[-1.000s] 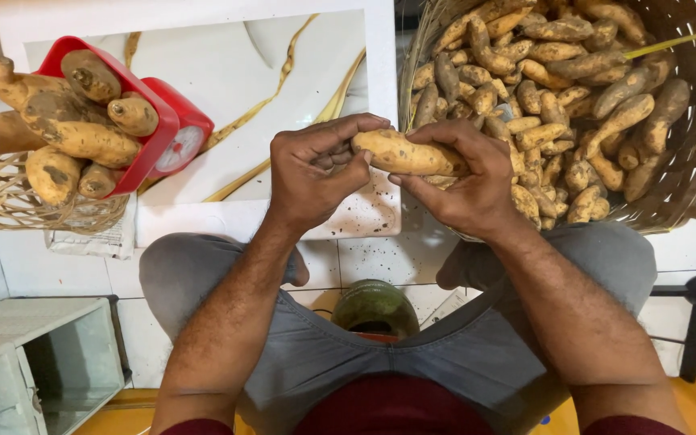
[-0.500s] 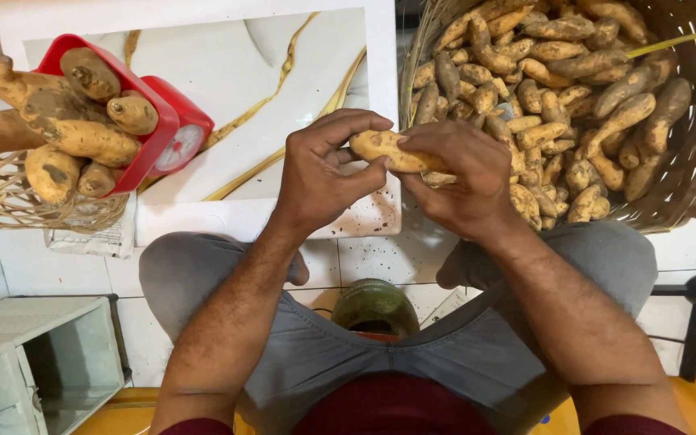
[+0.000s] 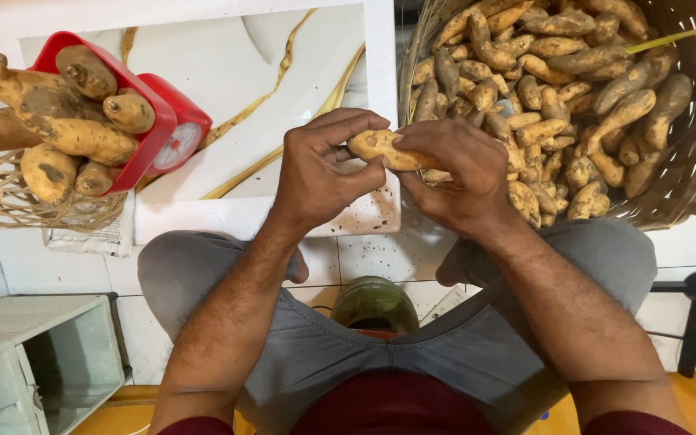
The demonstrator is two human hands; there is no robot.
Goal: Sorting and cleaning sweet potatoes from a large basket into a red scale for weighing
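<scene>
Gripping 1 sweet potato (image 3: 384, 148) above the marble slab's (image 3: 227, 72) near right corner, the left hand (image 3: 320, 173) and right hand (image 3: 457, 177) clasp it; the right fingers hide its far end. The wicker basket (image 3: 686, 161) is cut off at the frame's right.

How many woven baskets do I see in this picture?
2. One large basket on the right holds many sweet potatoes; a small basket at the left edge is partly covered by the red scale tray.
</scene>
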